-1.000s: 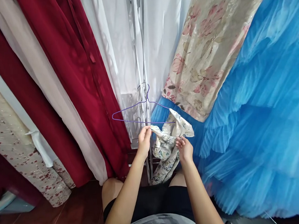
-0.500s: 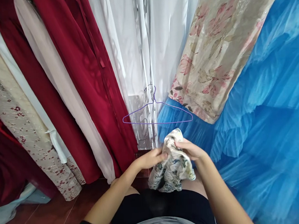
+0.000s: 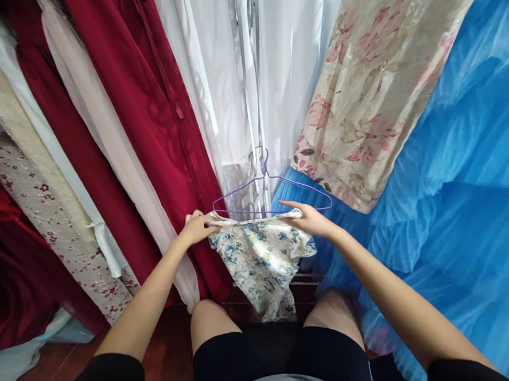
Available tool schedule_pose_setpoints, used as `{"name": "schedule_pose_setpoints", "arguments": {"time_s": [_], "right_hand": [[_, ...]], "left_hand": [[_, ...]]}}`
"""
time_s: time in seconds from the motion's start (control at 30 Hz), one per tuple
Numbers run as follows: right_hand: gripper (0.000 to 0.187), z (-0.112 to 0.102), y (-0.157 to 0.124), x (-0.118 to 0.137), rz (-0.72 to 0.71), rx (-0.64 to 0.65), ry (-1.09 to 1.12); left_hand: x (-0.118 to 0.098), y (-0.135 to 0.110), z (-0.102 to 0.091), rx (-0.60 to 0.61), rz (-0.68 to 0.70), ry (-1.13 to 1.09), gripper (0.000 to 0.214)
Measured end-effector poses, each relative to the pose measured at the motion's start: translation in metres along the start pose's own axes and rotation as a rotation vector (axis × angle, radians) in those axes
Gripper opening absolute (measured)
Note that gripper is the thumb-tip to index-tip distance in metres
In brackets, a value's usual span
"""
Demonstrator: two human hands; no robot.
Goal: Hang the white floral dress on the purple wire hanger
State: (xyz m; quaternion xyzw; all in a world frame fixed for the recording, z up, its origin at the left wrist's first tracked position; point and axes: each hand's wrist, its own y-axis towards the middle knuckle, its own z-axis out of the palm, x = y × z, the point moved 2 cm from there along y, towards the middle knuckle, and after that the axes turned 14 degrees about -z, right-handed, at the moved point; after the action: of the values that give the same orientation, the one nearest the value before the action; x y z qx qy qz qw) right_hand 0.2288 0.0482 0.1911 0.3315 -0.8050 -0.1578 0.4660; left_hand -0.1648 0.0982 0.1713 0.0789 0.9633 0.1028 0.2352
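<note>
Pinched by left hand (image 3: 196, 228) and right hand (image 3: 311, 218), the floral cloth (image 3: 262, 250) could be snagged by the hanger (image 3: 266, 171) just beyond.

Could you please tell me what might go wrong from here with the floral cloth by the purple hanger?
The floral cloth is held by its top edge in the left hand and right hand, with the rest hanging loose, so it might slip toward the floor.
The purple hanger looks thin and sits right behind that edge; a knock could set it swinging.
The ruffled blue dress is close to the right hand and might get brushed or snagged.
</note>
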Motion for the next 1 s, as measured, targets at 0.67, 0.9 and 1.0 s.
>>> {"name": "schedule_pose_setpoints", "arguments": {"time_s": [0.67,0.9,1.0], "right_hand": [[0.054,0.024,-0.025,0.017,-0.078,-0.037,0.002],[0.086,-0.059,-0.061,-0.002,-0.001,-0.232,-0.295],[0.044,-0.079,-0.056,-0.018,0.001,-0.14,-0.449]], "left_hand": [[-0.116,0.018,-0.028,-0.419,0.194,-0.446,0.032],[-0.119,0.018,-0.014,-0.392,0.175,-0.443,0.02],[-0.121,0.015,-0.005,-0.369,0.194,-0.405,0.017]]}}
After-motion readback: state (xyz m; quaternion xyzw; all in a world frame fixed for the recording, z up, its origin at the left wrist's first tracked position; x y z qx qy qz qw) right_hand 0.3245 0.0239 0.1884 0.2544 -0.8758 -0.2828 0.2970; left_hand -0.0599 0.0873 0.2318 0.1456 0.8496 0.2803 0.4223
